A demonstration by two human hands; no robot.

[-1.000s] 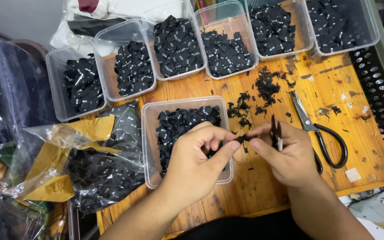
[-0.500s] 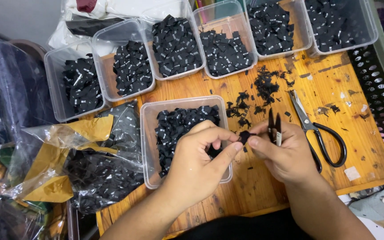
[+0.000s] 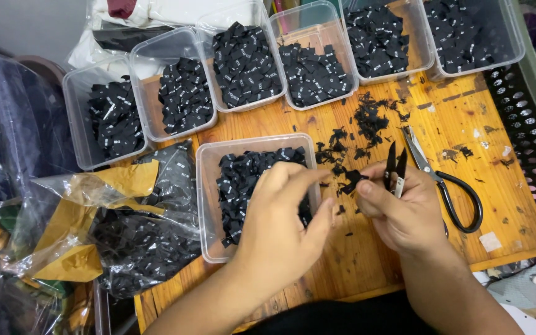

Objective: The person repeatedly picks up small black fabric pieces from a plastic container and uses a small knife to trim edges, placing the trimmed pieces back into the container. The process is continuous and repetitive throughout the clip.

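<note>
Work surface: an orange-brown wooden board [image 3: 367, 248], scuffed and stained, with black fabric scraps [image 3: 367, 121] scattered at about 12 o'clock from the hands.

Containers: a row of six clear plastic tubs [image 3: 169, 80] runs along the far edge from 10 to 1 o'clock, each filled with small black woven labels bearing pale marks. A seventh clear tub [image 3: 209, 198] stands nearer, at 9 o'clock of the hands, partly filled with the same labels.

Left hand [image 3: 280, 229]: over the near tub's right rim, fingers curled and spread loosely, index finger extended toward the right hand; I cannot tell whether it holds anything.

Right hand [image 3: 404, 214]: thumb and fingers pressed together around small black thread snips [image 3: 395, 167], blades pointing to 12 o'clock, with a small black label piece [image 3: 352, 180] pinched at its fingertips, just left of the blades and above the board.

Tools: large black-handled scissors [image 3: 448, 186] lie flat at 3 o'clock, just beside the right hand.

Surroundings: crumpled clear plastic bags [image 3: 125, 236] with yellow-brown paper and more black labels at 8 to 9 o'clock; a dark perforated crate [image 3: 535, 155] along the right edge; white cloth and plastic wrap [image 3: 125, 25] beyond the tubs at 11 o'clock.
</note>
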